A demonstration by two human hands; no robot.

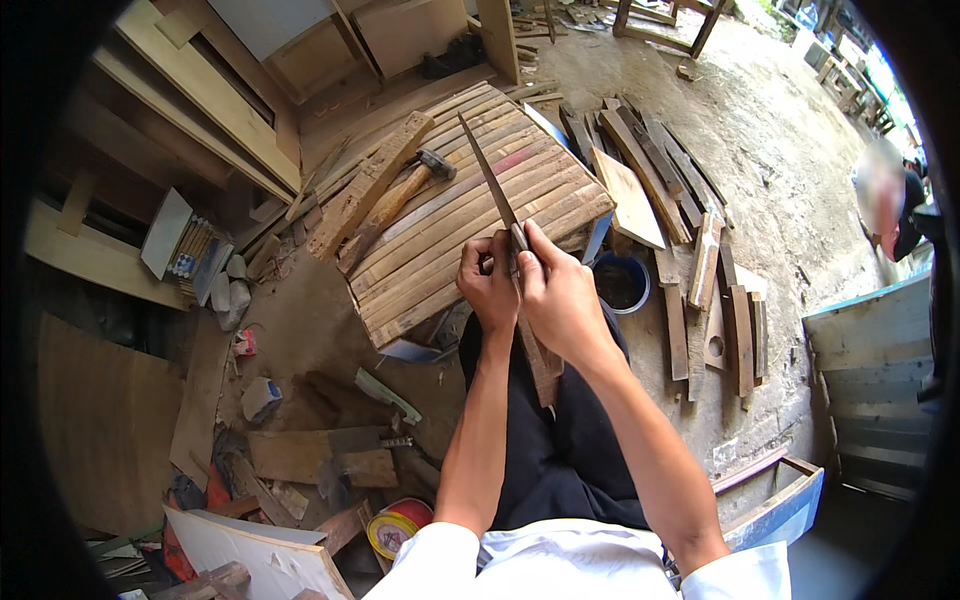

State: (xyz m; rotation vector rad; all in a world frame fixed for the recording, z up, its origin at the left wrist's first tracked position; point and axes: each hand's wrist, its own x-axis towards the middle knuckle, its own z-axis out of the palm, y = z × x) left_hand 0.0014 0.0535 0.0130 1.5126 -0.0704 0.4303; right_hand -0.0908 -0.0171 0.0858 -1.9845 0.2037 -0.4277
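Taking the slatted tabletop [500, 215] as landmark: on the wearer's side of it, dark trousers [512, 440] are filling the space below its near edge, and the broad lower end of a long strip [488, 175] is lying over them. Where strip and tabletop's near right portion are overlapping in view, the left hand [490, 288] and right hand [560, 297] are meeting side by side, both clamping around the strip's middle, left on its left flank, right on its right; fingers are curling tightly, hiding the exact contact. Neither is clearly nearer; right fingertips are perhaps reaching slightly further up the strip. Its long axis is running away from the body, leaning left, the narrow tip pointing across the tabletop toward its far edge; cannot tell whether the tip is touching the slats. A blue bucket [645, 287] is standing just beside the tabletop's right side. Left of the strip, on the tabletop, a hammer [412, 183] is lying next to a wooden block [372, 187]. Beyond the tabletop's right corner, timber pieces [640, 150] are spreading over the ground.
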